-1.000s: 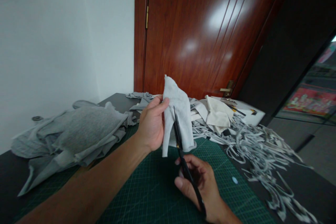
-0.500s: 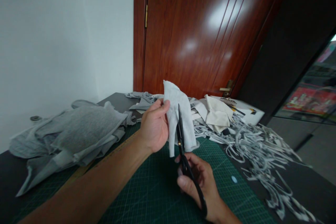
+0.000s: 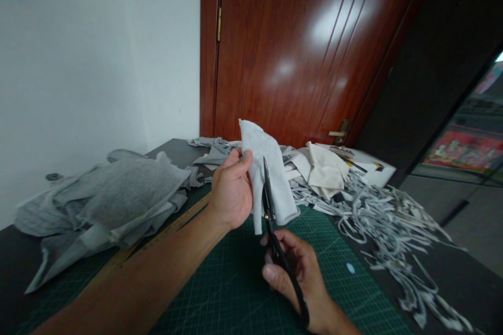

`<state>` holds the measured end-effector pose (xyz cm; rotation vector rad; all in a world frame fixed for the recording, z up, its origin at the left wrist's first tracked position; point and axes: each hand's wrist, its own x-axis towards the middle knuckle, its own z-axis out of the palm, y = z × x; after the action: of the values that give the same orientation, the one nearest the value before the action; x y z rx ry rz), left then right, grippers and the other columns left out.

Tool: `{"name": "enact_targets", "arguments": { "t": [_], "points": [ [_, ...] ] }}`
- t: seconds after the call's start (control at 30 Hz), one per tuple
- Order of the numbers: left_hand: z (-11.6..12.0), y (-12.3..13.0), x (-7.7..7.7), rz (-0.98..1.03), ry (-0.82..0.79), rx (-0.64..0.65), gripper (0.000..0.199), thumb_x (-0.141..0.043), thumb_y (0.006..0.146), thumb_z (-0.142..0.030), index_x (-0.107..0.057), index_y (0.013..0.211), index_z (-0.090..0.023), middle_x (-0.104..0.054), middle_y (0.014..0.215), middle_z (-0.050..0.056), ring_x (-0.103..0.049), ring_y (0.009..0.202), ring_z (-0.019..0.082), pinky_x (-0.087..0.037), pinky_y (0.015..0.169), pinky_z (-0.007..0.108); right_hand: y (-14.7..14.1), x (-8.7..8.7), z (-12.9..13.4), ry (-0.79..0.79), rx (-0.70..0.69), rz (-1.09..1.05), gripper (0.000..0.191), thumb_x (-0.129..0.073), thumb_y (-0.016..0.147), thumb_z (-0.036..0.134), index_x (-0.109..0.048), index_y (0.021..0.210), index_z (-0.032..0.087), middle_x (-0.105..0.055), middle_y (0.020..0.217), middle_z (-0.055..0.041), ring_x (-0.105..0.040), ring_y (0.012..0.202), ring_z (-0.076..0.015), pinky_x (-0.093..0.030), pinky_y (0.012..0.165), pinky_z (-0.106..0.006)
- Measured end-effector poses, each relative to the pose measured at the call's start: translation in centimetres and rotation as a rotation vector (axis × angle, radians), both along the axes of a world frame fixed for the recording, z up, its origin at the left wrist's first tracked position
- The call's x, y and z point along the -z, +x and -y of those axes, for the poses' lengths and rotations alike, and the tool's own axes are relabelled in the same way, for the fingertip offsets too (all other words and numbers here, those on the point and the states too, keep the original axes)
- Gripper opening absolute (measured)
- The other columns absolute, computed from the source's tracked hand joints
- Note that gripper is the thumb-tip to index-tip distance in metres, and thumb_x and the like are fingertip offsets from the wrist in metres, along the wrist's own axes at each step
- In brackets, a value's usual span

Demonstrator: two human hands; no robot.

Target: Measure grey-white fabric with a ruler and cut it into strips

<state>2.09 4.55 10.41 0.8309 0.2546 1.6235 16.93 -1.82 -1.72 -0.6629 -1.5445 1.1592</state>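
Observation:
A light grey piece of cloth [image 3: 271,159] is raised over the green cutting mat [image 3: 231,282]. My left hand [image 3: 232,188] pinches its left edge between thumb and fingers. In my right hand [image 3: 298,272] are black scissors [image 3: 268,201], with my fingers in the handles. The blades point up and lie across the cloth, in a slit that separates a narrow strip on the left from the wider part on the right.
Grey cloth [image 3: 126,196] is heaped at the left beside a wooden ruler [image 3: 168,229]. Many thin cloth strips [image 3: 377,220] lie tangled at the right, near cream cloth [image 3: 326,170] and a white box [image 3: 379,167]. A white oval [image 3: 350,268] rests on the mat.
The scissors and the upper part of the cloth have shifted slightly left. The cloth's lower right corner has swung a little to the right. Both hands keep their hold.

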Motion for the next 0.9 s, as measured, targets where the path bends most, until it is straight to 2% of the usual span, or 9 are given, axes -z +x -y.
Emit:
{"name": "enact_targets", "arguments": {
  "t": [0.3,0.57,0.9],
  "points": [
    [0.23,0.43,0.53,-0.006,0.023,0.014,0.019,-0.079,0.086,-0.019,-0.061,0.094,-0.021,-0.076,0.094,0.003,-0.076,0.099,0.026,-0.061,0.093,0.041,-0.12,0.08,0.04,-0.016,0.01,-0.011,0.051,-0.089,0.084,0.061,-0.07,0.108,0.021,-0.05,0.07,0.0057,-0.043,0.058,-0.013,-0.035,0.054,-0.025],
    [0.28,0.51,0.51,0.005,0.022,0.016,0.01,-0.068,0.093,-0.015,-0.06,0.096,-0.02,-0.075,0.092,0.004,-0.075,0.098,0.025,-0.061,0.091,0.04,-0.04,0.3,-0.01,0.009,0.031,0.015,0.046,-0.085,0.088,0.059,-0.07,0.108,0.02,-0.051,0.069,0.0062,-0.044,0.056,-0.012,-0.034,0.052,-0.025],
    [0.17,0.61,0.71,-0.005,0.037,-0.008,0.016,-0.075,0.088,-0.018,-0.061,0.095,-0.02,-0.076,0.096,0.004,-0.075,0.102,0.026,-0.06,0.093,0.039,0.0,-0.11,0.13,0.0,0.052,0.072,0.036,-0.081,0.095,0.053,-0.068,0.103,0.02,-0.048,0.066,0.0076,-0.041,0.053,-0.0105,-0.034,0.05,-0.023]
  ]
}}
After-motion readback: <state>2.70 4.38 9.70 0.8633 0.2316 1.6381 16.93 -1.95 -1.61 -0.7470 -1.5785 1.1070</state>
